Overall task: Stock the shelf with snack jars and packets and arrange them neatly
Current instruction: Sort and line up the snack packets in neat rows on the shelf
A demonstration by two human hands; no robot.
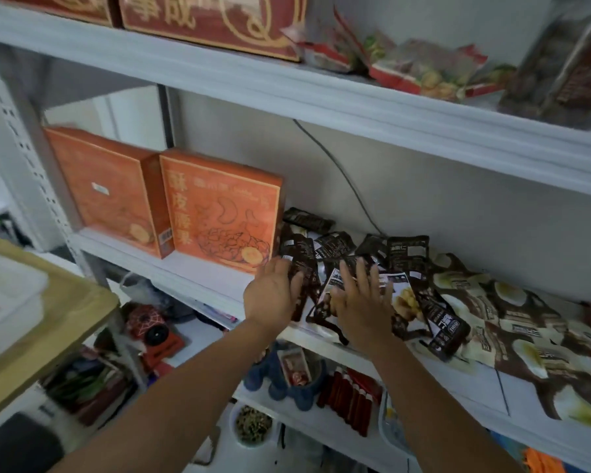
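On the middle shelf [171, 268], at its left end, two orange boxes [219, 206] stand upright side by side. Just right of them our left hand [272, 295], fingers straight and holding nothing, lies against the near edge of a loose heap of small dark snack packets [406, 254]. Our right hand [362, 302], fingers spread and flat, rests on top of the same heap and also grips nothing. Farther right, larger brown-and-cream packets [512, 322] lie overlapping along the shelf toward its far end. We judge the small packets light, soft and slick-skinned, likely to slide over one another and off the front lip, where a few overhang. Squeezing hard could crush what is inside. They are best taken, we think, by corralling the heap between both flat palms, or by pinching single packets at their sealed top edges and standing them in a row beside the boxes.
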